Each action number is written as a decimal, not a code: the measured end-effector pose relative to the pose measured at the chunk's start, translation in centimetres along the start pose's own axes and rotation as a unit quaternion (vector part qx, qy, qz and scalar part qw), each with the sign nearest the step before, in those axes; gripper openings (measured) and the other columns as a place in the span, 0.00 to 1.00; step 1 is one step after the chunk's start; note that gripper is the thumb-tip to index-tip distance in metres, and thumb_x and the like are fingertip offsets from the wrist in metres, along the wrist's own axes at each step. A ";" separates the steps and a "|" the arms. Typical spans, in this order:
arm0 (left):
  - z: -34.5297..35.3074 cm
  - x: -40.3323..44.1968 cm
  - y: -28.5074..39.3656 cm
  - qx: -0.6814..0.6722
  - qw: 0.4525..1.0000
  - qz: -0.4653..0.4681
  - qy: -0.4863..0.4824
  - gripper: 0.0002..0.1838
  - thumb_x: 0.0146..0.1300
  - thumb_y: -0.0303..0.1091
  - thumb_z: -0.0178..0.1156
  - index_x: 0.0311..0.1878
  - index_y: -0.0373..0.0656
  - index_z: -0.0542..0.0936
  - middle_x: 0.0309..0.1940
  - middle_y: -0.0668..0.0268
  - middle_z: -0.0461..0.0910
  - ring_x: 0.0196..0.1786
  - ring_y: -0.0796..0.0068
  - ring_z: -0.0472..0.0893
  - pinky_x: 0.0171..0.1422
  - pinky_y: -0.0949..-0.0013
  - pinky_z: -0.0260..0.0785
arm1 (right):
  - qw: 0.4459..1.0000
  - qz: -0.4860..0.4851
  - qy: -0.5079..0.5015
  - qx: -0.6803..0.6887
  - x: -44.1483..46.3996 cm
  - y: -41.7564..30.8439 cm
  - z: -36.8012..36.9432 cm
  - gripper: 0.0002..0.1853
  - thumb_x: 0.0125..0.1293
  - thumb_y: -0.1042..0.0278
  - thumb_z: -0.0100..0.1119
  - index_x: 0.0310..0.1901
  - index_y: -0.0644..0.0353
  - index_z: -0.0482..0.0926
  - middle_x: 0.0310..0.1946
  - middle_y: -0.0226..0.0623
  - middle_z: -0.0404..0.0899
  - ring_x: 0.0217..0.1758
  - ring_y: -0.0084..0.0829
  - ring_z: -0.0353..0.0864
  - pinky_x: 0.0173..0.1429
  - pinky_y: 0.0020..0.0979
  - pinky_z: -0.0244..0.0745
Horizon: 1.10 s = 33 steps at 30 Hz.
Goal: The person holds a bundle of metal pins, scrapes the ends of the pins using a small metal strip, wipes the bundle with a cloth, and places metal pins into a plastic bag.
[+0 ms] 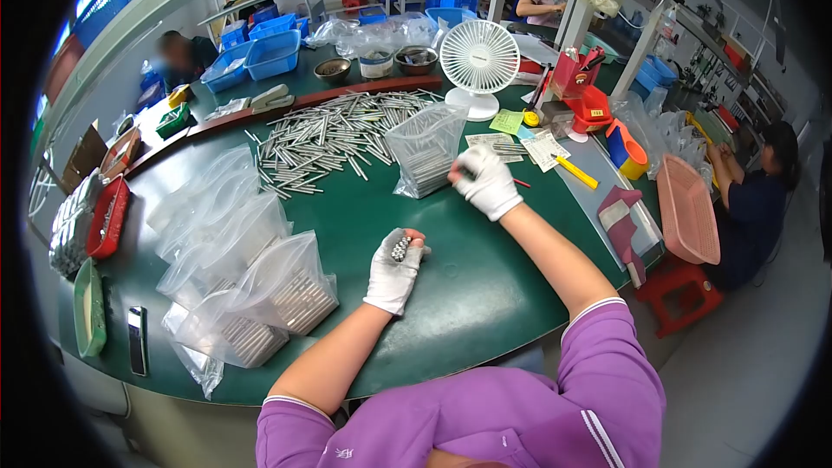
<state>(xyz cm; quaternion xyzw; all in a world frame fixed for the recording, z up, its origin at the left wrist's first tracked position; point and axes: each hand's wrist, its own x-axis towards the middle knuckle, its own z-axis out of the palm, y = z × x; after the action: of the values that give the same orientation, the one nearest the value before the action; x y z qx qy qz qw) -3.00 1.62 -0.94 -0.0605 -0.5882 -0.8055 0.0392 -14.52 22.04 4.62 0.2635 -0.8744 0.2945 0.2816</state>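
Observation:
My left hand, in a white glove with bare fingertips, is closed round a bundle of metal rods whose ends face up. To its upper right, my right hand, gloved too, is raised with its fingers curled; whether it holds anything is too small to tell. Just left of it stands a clear plastic bag with rods inside. A loose pile of metal rods lies behind, on the green table. Several filled bags of rods lie at the left.
A white fan stands at the back, near slips of paper and a yellow marker. A phone, a red tray and a green tray are at the left. A pink basket is at the right, beside a seated person.

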 end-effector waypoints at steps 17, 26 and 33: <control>-0.3 -0.1 0.0 -0.002 1.000 0.019 -0.012 0.06 0.66 0.22 0.59 0.45 0.41 0.75 0.39 0.67 0.79 0.36 0.76 0.81 0.44 0.74 0.75 | 0.989 -0.062 0.044 -0.125 -0.1 -3.1 2.1 0.21 0.46 0.68 0.64 0.47 0.58 0.78 0.47 0.38 0.76 0.50 0.43 0.75 0.55 0.40 0.71; -0.2 0.0 0.5 0.065 0.998 -0.016 -0.021 0.05 0.66 0.22 0.59 0.44 0.38 0.75 0.39 0.67 0.78 0.40 0.76 0.81 0.45 0.73 0.75 | 0.998 -0.042 0.047 -0.012 0.9 -5.0 -1.0 0.16 0.51 0.78 0.58 0.44 0.57 0.80 0.43 0.40 0.77 0.49 0.44 0.76 0.56 0.39 0.72; 0.2 -0.2 1.1 0.025 1.000 -0.012 -0.013 0.04 0.66 0.22 0.57 0.43 0.37 0.75 0.39 0.67 0.78 0.40 0.76 0.81 0.46 0.74 0.75 | 0.940 0.198 0.191 0.203 2.0 1.3 2.4 0.32 0.51 0.88 0.52 0.62 0.63 0.65 0.61 0.43 0.67 0.59 0.39 0.73 0.66 0.38 0.67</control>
<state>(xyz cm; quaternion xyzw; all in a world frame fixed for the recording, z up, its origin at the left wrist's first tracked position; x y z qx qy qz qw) -2.68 1.46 0.16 -0.0629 -0.6090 -0.7903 0.0237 -17.57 20.74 3.88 0.0753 -0.7601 0.5604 0.3202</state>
